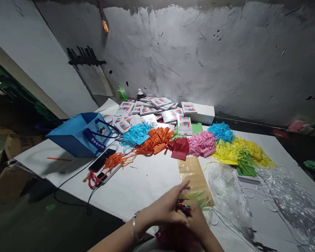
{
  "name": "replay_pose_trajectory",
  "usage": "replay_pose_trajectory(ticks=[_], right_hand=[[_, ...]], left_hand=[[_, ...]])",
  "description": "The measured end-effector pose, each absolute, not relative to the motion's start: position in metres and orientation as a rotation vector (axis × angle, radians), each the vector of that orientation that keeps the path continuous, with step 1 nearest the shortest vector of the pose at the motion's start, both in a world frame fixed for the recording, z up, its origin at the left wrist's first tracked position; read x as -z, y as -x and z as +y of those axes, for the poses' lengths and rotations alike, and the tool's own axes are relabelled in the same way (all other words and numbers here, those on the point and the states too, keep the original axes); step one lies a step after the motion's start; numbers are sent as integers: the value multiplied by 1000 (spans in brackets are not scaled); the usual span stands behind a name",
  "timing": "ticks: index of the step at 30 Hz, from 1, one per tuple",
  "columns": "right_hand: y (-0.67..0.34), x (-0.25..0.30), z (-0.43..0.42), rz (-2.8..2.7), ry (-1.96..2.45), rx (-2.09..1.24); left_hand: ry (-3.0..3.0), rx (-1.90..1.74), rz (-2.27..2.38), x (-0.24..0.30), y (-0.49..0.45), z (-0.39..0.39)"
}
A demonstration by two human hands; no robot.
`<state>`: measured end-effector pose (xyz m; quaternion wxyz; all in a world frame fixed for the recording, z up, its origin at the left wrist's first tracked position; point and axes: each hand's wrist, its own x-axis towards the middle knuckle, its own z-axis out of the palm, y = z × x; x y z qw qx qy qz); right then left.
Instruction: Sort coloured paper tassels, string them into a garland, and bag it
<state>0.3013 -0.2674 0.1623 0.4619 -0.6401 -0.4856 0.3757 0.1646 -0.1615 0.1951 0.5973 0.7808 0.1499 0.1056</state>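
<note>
Near the table's front edge, my left hand and my right hand are close together around a small multicoloured tassel bundle. My right hand is closed on it. The left hand curls over it from the left, with one finger stretched out; a bracelet circles that wrist. Green fringe strips, smeared by motion, spread out beyond my fingers. Below them lies a brown paper envelope. Dark red material shows under my hands, mostly hidden by them.
Fringed paper bunches in blue, orange, red, pink and yellow form a row. Behind are printed packs. A blue bag and phone lie left; clear plastic and silver strands right.
</note>
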Motion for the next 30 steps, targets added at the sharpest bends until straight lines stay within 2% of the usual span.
replay_pose_trajectory(ticks=[4,9,12,17,24,30], right_hand=[[-286,-175,-277,-642,1287,-1193],[-287,-175,-287,-367,1235,-1139],[-290,-172,-287,-378,1298,-1002],[-284,-172,-276,-394,1405,-838],[-311,-175,-273,-732,1267,-1112],[-311,-160,-282,-942,1354,-1221]], left_hand=[[-1321,-271,320,-164,-174,-188],[-1130,-318,253,-149,-165,-210],[-1087,-252,163,-149,-162,-218],[-1147,-306,264,-141,-167,-221],[-1427,-450,449,-158,-172,-201],[-1355,-424,339,-174,-176,-205]])
